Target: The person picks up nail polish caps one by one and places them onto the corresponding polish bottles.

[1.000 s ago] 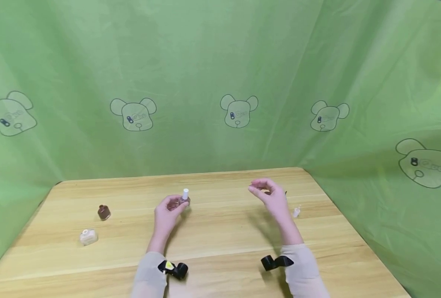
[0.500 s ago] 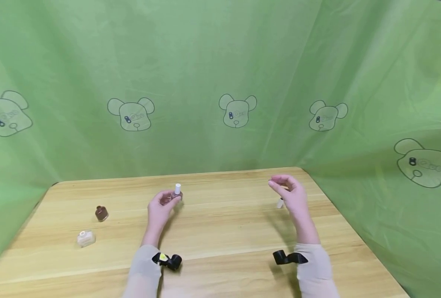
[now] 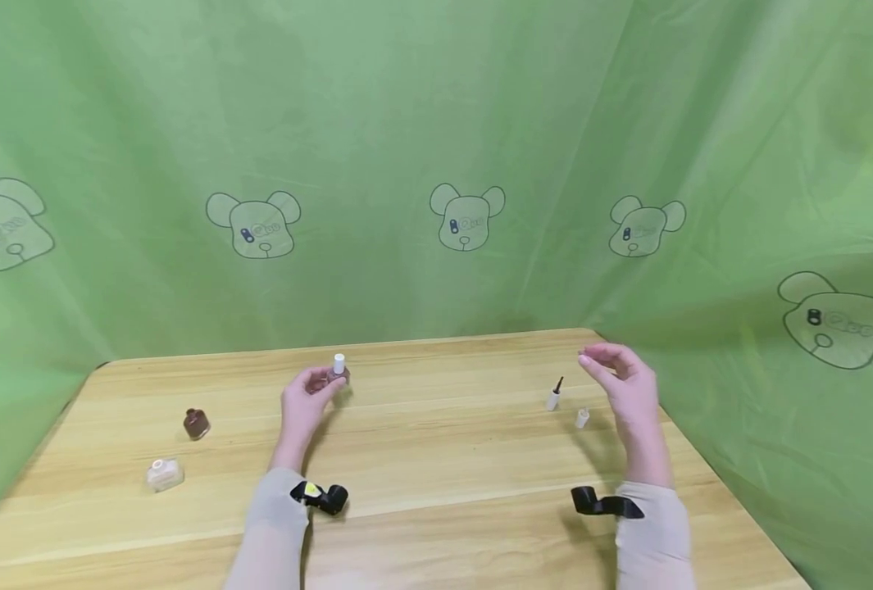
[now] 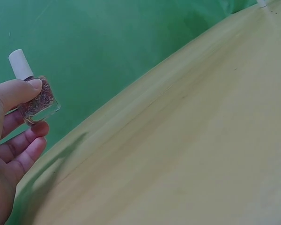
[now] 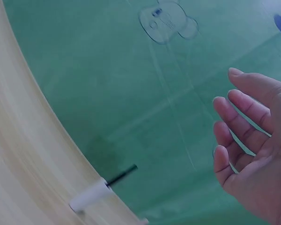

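My left hand (image 3: 303, 406) pinches a small nail polish bottle (image 4: 41, 99) between thumb and fingers, raised above the table. Its glass is full of purplish glitter and a white cap (image 4: 20, 64) sits on its neck. Over the right part of the table, my right hand (image 3: 628, 393) hovers with nothing in it, fingers loosely bent and apart in the right wrist view. Left of that hand, a white nail polish cap (image 3: 552, 401) stands on its end with its dark brush pointing up. Another white cap (image 3: 582, 419) stands beside it, nearer to me.
At the left of the wooden table (image 3: 421, 492) stand two uncapped bottles: a dark brown one (image 3: 196, 424) and a pale whitish one (image 3: 165, 475). A green curtain (image 3: 377, 287) printed with bear heads encloses the back and sides.
My right hand has moved right, away from the caps, so both now show. The left hand has shifted left and slightly farther back with the nail polish bottle.
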The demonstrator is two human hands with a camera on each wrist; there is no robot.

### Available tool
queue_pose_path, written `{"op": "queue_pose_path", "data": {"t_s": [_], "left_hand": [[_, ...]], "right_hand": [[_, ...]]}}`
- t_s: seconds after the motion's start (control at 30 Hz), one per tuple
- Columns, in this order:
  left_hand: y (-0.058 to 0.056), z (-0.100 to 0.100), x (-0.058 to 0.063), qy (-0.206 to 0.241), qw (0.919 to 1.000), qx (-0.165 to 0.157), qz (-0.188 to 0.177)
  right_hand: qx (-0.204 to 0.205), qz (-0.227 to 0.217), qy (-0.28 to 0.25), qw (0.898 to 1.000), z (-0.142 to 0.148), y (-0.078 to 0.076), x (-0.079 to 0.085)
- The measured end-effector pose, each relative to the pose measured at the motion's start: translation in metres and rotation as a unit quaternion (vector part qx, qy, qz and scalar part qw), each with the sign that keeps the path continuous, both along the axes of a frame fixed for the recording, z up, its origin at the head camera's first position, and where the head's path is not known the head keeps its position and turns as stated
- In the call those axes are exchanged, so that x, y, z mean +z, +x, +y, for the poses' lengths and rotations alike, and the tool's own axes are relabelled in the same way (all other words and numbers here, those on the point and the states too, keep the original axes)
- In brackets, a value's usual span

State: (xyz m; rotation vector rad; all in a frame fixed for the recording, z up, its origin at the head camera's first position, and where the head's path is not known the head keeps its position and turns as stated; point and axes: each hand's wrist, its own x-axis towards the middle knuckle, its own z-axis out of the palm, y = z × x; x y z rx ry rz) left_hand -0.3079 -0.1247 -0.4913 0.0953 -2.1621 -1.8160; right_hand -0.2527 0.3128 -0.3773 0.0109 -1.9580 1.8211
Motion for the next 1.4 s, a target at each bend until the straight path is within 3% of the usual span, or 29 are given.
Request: {"op": "queue_pose_path", "data": {"t_s": [0.37, 0.67, 0.7, 1.0, 1.27, 1.4], "left_hand": [[-0.013, -0.01, 0.003, -0.011, 0.9994, -0.02, -0.026], [-0.024, -0.02, 0.0, -0.02, 0.998, -0.05, -0.032], [-0.022, -0.021, 0.004, -0.023, 0.9976, -0.054, -0.036], [-0.033, -0.03, -0.006, -0.037, 0.9968, -0.067, -0.024], [-0.035, -0.031, -0.006, -0.047, 0.9964, -0.067, -0.024], [-0.037, -0.032, -0.007, -0.054, 0.9959, -0.067, -0.029]], "right_hand": [[-0.03, -0.009, -0.075, 0.997, 0.039, 0.008, -0.006], [0.01, 0.018, -0.098, 0.995, 0.066, 0.01, -0.025], [0.016, 0.016, -0.093, 0.995, 0.069, 0.01, -0.027], [0.094, -0.034, -0.002, 0.995, 0.089, 0.01, -0.057], [0.138, -0.161, -0.05, 0.976, 0.091, 0.009, -0.078], [0.147, -0.15, -0.029, 0.977, 0.093, 0.006, -0.089]]}}
